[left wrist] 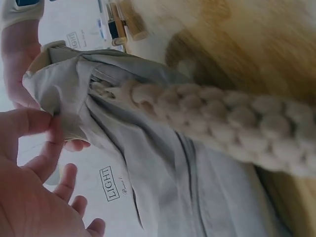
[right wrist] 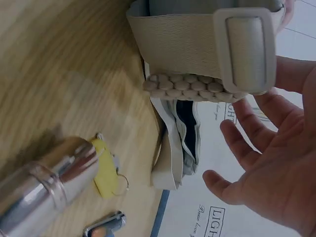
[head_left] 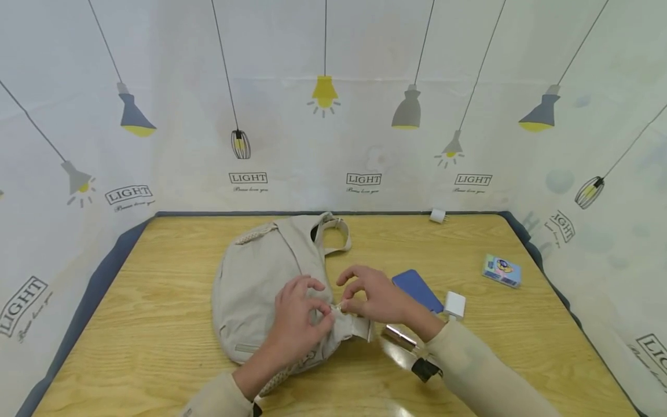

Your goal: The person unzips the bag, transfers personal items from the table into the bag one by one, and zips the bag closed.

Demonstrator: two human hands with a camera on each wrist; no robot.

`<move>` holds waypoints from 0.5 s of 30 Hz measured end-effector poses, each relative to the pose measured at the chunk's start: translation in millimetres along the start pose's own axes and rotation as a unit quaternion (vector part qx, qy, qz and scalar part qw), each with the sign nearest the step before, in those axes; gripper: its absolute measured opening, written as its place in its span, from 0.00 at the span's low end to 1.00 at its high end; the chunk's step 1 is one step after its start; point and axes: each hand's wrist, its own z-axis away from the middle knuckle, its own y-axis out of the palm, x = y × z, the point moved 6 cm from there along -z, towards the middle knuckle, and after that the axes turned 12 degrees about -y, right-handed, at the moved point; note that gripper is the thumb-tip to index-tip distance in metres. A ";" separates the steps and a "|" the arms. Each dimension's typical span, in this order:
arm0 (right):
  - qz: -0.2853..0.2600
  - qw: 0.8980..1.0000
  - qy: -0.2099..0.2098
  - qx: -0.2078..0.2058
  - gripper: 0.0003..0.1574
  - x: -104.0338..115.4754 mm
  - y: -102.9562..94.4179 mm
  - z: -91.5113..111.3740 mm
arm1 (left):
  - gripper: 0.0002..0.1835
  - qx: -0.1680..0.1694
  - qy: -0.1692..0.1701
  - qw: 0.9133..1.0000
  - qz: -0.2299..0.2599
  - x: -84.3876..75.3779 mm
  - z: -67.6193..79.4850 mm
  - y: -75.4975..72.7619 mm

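Observation:
A beige backpack [head_left: 260, 284] lies on the wooden table, its right edge between both hands. My left hand [head_left: 299, 318] pinches the fabric at that edge between thumb and forefinger; in the left wrist view its other fingers are loosely bent. Just across from it, my right hand [head_left: 370, 292] pinches the same edge, thumb and forefinger brought together. A strap buckle [right wrist: 247, 52] partly hides the right fingertips in the right wrist view. The knobbly woven strap [left wrist: 222, 111] of the backpack crosses the left wrist view.
To the right lie a blue flat case [head_left: 417, 289], a white charger [head_left: 455, 304], and a shiny metal cylinder [head_left: 400, 336]. Further off are a light-blue patterned packet [head_left: 501, 271] and a white plug [head_left: 438, 215]. A yellow tag with a ring [right wrist: 104, 170] lies by the cylinder.

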 end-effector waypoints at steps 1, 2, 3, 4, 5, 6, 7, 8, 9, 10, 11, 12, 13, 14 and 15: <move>-0.022 1.000 0.005 0.002 0.08 -0.1 1.6 0.3 | 0.08 0.001 -0.003 1.000 -0.003 0.8 0.2 -0.4; -0.046 0.999 0.012 0.003 0.08 0.1 3.2 0.4 | 0.08 0.002 -0.007 1.000 -0.004 2.1 0.5 -1.2; -0.063 0.998 0.016 0.000 0.07 0.1 4.9 0.4 | 0.08 0.003 -0.009 1.000 -0.002 3.0 1.0 -2.6; -0.074 0.997 0.018 -0.005 0.07 0.8 6.3 -0.3 | 0.08 0.003 -0.011 1.000 0.001 3.9 1.5 -4.6; -0.085 0.996 0.020 -0.012 0.06 1.6 7.8 -1.3 | 0.08 0.002 -0.013 1.000 0.004 5.0 2.1 -7.2; -0.092 0.995 0.021 -0.020 0.06 3.0 8.8 -2.7 | 0.08 0.001 -0.013 1.000 0.008 6.1 2.8 -10.3; -0.103 0.994 0.021 -0.028 0.05 4.4 10.2 -4.4 | 0.08 0.001 -0.015 1.000 0.012 7.4 3.5 -13.6; -0.113 0.993 0.019 -0.033 0.05 5.6 12.0 -6.4 | 0.08 0.002 -0.019 1.000 0.015 9.0 4.4 -17.0; -0.123 0.992 0.017 -0.037 0.05 7.6 13.4 -8.7 | 0.09 0.003 -0.022 1.000 0.015 10.1 5.3 -20.6; -0.128 0.991 0.011 -0.037 0.05 10.3 14.7 -11.3 | 0.09 0.005 -0.025 1.000 0.011 11.6 6.3 -23.8; -0.132 0.991 0.002 -0.036 0.05 12.9 15.9 -14.0 | 0.11 0.007 -0.028 1.000 0.005 13.1 7.3 -26.8; -0.133 0.991 -0.009 -0.034 0.05 15.5 17.1 -16.8 | 0.12 0.009 -0.031 0.999 -0.002 14.5 8.3 -29.5; -0.130 0.991 -0.021 -0.030 0.06 18.2 18.2 -19.4 | 0.14 0.013 -0.035 0.999 -0.006 15.7 9.2 -32.1; -0.121 0.992 -0.034 -0.025 0.06 20.8 19.0 -21.9 | 0.14 0.016 -0.038 0.999 -0.011 16.9 9.8 -34.3; -0.111 0.992 -0.048 -0.021 0.06 23.6 19.6 -24.2 | 0.15 0.018 -0.040 0.999 -0.015 17.9 10.2 -36.4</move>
